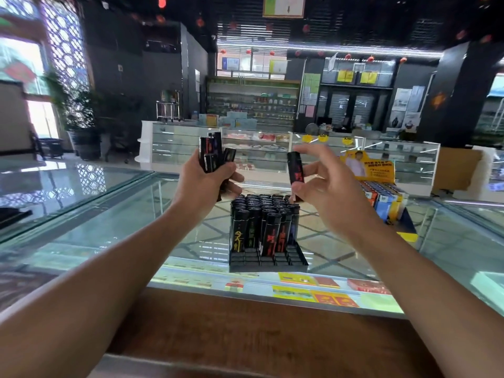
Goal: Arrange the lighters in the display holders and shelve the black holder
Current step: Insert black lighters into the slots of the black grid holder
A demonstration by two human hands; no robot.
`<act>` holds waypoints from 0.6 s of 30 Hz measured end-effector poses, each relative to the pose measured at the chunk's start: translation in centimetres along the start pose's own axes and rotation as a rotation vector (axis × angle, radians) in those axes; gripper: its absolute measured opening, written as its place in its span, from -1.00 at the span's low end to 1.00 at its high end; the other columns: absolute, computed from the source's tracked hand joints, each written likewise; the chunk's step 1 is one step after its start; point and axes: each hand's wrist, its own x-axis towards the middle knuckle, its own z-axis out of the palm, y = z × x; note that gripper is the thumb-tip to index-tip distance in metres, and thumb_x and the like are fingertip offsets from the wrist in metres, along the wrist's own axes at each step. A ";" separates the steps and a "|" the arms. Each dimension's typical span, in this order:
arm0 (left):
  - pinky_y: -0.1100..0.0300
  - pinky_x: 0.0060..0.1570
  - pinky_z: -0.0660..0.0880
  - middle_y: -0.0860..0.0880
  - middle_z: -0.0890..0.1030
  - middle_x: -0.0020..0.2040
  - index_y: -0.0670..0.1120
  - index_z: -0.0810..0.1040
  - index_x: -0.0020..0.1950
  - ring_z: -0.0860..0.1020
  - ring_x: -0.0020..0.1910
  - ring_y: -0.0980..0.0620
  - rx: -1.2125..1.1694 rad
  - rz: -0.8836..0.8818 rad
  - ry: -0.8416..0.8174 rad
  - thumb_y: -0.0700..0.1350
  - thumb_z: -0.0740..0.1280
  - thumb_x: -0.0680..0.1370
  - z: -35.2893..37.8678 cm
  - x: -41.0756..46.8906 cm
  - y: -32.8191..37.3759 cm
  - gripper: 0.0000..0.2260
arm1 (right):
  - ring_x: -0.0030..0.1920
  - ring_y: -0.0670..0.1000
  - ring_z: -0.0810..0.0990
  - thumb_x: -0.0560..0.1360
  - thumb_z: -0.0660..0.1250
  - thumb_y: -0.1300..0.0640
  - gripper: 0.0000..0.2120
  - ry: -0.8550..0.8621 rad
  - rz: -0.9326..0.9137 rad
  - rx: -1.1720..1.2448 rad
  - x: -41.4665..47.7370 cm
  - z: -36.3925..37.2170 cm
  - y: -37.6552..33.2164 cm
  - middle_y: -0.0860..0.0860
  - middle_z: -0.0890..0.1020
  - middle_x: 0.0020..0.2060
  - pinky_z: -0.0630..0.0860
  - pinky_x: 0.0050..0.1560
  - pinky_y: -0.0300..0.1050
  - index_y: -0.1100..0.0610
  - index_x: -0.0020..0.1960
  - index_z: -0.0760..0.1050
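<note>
A black display holder (268,261) stands on the glass counter, its back rows filled with upright black lighters (266,214) and its front rows of slots bare. My left hand (203,181) grips a bundle of several black lighters (211,155) above and left of the holder. My right hand (324,188) pinches a single black lighter (295,169) with red print, upright, above the holder's back right corner.
A yellow display holder (381,197) with blue, white and yellow lighters stands to the right on the glass counter (109,227). Cigarette packs lie under the glass. A wooden ledge (259,331) runs along the near edge. Shop cabinets stand behind.
</note>
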 end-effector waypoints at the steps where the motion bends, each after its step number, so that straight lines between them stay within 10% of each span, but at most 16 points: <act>1: 0.16 -0.43 0.57 -0.22 0.73 -0.16 -0.25 0.51 0.19 0.65 -0.39 -0.10 0.020 0.014 0.014 -0.28 0.39 0.63 -0.1 0.1 -0.1 -0.84 | -0.12 0.03 0.74 0.59 0.46 0.26 -0.56 -0.008 -0.003 0.007 -0.2 -0.1 -0.2 0.05 0.67 -0.07 0.59 0.07 -0.04 -0.15 0.33 0.48; 18: 0.24 -0.45 0.55 -0.10 0.67 -0.12 -0.04 0.57 0.03 0.66 -0.27 0.04 0.125 0.052 0.047 -0.19 0.47 0.58 0.0 -0.5 0.1 -0.88 | -0.22 -0.09 0.65 0.29 0.73 0.08 -0.59 -0.270 0.028 -0.359 -1.1 -0.4 -0.6 -0.07 0.66 -0.21 0.58 -0.15 -0.09 -0.01 -0.08 0.51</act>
